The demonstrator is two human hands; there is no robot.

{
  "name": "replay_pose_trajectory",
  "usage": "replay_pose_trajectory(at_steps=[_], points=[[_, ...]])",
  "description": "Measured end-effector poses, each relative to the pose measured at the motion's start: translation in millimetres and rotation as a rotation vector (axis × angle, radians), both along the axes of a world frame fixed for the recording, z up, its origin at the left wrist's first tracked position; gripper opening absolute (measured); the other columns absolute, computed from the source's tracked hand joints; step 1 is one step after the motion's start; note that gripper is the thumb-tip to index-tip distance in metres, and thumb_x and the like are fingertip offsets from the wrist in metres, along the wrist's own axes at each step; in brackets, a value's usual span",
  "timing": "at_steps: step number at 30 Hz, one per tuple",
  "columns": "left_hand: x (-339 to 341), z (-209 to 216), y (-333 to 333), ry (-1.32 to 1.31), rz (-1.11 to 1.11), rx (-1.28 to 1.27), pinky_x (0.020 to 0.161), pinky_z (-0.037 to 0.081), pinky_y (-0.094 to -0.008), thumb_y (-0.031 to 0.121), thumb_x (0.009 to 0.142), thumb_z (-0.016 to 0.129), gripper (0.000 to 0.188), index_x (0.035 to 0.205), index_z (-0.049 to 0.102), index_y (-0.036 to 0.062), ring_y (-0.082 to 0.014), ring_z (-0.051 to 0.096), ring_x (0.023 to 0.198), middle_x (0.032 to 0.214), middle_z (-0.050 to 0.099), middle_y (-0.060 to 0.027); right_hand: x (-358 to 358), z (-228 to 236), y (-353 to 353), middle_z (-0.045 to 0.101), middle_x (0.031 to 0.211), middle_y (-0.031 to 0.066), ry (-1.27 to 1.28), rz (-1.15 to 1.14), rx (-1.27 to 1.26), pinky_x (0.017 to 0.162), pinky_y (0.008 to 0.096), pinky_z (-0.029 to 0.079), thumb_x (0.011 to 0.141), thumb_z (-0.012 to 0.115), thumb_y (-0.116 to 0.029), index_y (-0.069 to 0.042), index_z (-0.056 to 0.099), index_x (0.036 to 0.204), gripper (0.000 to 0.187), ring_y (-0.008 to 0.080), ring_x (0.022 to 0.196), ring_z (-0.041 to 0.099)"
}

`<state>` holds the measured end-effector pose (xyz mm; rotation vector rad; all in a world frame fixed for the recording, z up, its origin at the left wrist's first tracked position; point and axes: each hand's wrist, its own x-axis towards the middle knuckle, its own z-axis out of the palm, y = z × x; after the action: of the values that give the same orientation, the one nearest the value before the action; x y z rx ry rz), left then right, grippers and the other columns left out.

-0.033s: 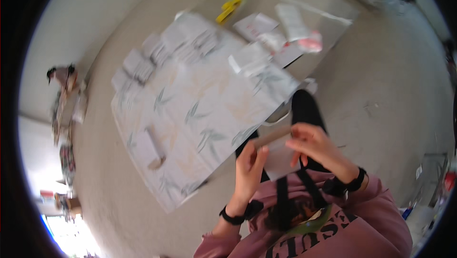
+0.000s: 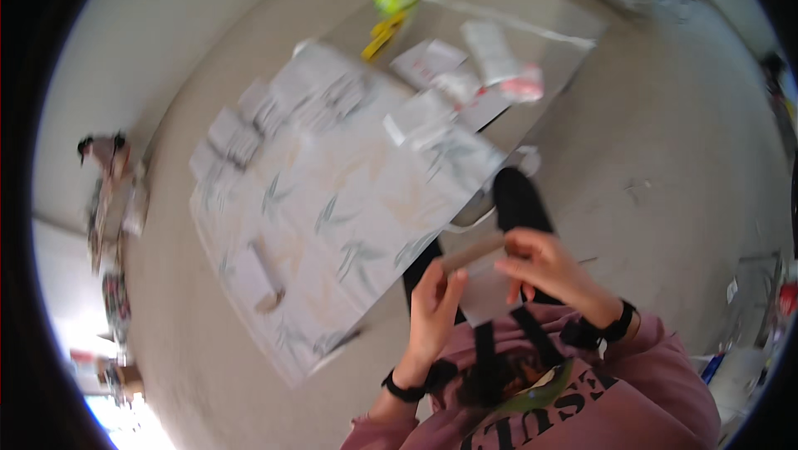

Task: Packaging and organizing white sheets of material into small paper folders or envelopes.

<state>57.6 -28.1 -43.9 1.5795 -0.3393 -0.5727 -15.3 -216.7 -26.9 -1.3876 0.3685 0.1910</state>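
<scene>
Below centre-right of the frame, the left hand and right hand hold a white, box-like cardboard piece with a brownish upper strip, fingers bent around opposite sides, probably steadying it beside the pale leaf-patterned tablecloth.

Held carton looks matt cardbd; tablecloth smooth & matt; sweatshirt matt cloth; floor matt.

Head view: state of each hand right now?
Left hand: closed, holding the pale box by its left side.
Right hand: curled at the box's right edge; whether its grip is closed cannot be told.
</scene>
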Motion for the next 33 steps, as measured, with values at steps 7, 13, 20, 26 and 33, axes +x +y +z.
replay_pose_trajectory(at_steps=[7,13,20,26,33], points=[[-60,12,-33,-0.022,-0.350,0.006,0.051,0.031,-0.0194,0.019,0.091,0.066,0.021,0.100,0.064,-0.0003,-0.0001,0.041,0.060,0.067,0.052,0.0058,-122,11,-14,0.056,0.082,0.0024,-0.054,-0.205,0.016,0.045,0.0216,0.044,0.094,0.061,-0.017,0.000,0.054,0.098,0.019,0.0101,0.061,0.063],[-79,43,-65,-0.263,-0.571,0.224,0.050,0.043,-0.0202,0.016,0.087,0.070,0.020,0.096,0.069,-0.0018,-0.0052,0.058,0.057,0.072,0.067,-0.0050,-162,6,-13,0.053,0.081,0.0033,-0.171,-0.363,-0.205,0.053,0.0254,0.043,0.091,0.065,-0.019,0.000,0.056,0.113,0.031,0.0103,0.061,0.056],[-82,41,-77,-0.289,-0.441,0.243,0.052,0.046,-0.0227,0.015,0.087,0.069,0.019,0.092,0.069,-0.0032,-0.0084,0.060,0.060,0.071,0.067,-0.0082,-164,7,-13,0.059,0.106,0.0128,-0.242,-0.436,-0.496,0.074,0.0333,0.048,0.083,0.073,-0.030,-0.001,0.052,0.126,0.057,0.0213,0.082,0.058],[-67,43,-73,-0.605,-0.191,0.284,0.055,0.045,-0.0242,0.009,0.086,0.067,0.016,0.084,0.065,-0.0071,-0.0098,0.056,0.059,0.065,0.062,-0.0076,-123,-13,2,0.051,0.126,0.0209,-0.460,-0.383,-0.923,0.095,0.0424,0.043,0.070,0.081,-0.032,0.000,0.034,0.139,0.090,0.0395,0.113,0.051],[-33,29,-34,-0.706,0.103,0.301,0.055,0.046,-0.0257,0.005,0.086,0.066,0.012,0.083,0.064,-0.0064,-0.0139,0.057,0.059,0.069,0.061,-0.0109,-37,-31,25,0.041,0.134,0.0255,-0.616,-0.176,-0.801,0.099,0.0454,0.041,0.065,0.083,-0.025,0.000,0.020,0.146,0.105,0.0426,0.120,0.045]])
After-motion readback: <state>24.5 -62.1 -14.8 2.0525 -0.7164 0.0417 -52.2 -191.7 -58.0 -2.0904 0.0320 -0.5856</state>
